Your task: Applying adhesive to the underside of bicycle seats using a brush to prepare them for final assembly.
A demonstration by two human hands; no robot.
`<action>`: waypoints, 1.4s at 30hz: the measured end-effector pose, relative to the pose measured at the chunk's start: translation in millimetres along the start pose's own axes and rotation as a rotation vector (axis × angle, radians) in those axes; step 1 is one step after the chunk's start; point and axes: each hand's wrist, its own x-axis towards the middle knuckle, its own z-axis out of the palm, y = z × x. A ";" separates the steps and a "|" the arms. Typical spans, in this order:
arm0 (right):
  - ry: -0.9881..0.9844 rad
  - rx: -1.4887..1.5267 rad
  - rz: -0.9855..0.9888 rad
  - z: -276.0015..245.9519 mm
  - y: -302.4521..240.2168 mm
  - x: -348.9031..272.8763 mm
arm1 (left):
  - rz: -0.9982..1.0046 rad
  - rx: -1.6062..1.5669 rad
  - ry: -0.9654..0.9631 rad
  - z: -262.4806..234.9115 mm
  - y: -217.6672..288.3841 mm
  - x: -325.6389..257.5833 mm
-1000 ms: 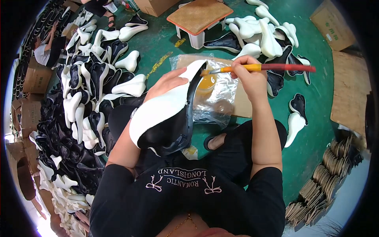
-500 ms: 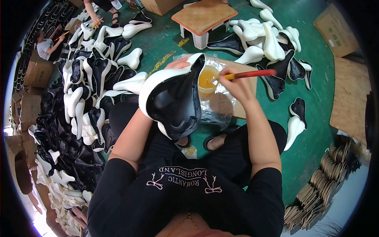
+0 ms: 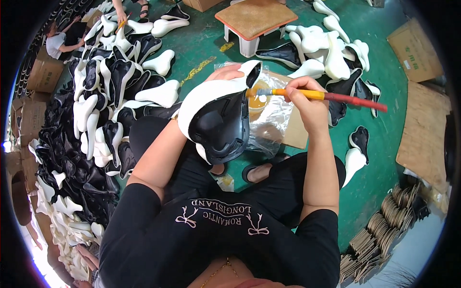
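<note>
Meanwhile, the left hand (image 3: 225, 74) grips a black-and-white saddle (image 3: 218, 117); the right hand (image 3: 305, 93) pinches a brush (image 3: 326, 96) at its nose.

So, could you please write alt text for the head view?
A seated person's left hand holds a black-and-white bicycle saddle while the right hand brushes its tip with a paintbrush over a cup of yellow glue. More saddles cover the green floor.
</note>
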 end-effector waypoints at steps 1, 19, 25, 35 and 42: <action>-0.007 0.000 0.006 0.2 -1.9 -0.1 | -0.015 -0.001 -0.025 -0.9 -2.1 0.1; -0.394 -0.288 -0.260 23.1 -29.3 -31.8 | -0.015 0.272 0.438 -16.6 -30.7 13.7; -0.314 0.371 0.152 37.2 -11.4 -39.0 | 0.042 0.398 0.508 -27.7 -55.2 10.4; 0.081 -0.104 -0.296 -22.6 -17.0 -15.0 | -0.333 0.011 0.407 -57.9 -22.9 -10.9; 0.268 0.199 -0.357 -36.8 -32.7 -12.2 | -0.170 0.725 0.237 -91.4 34.4 5.2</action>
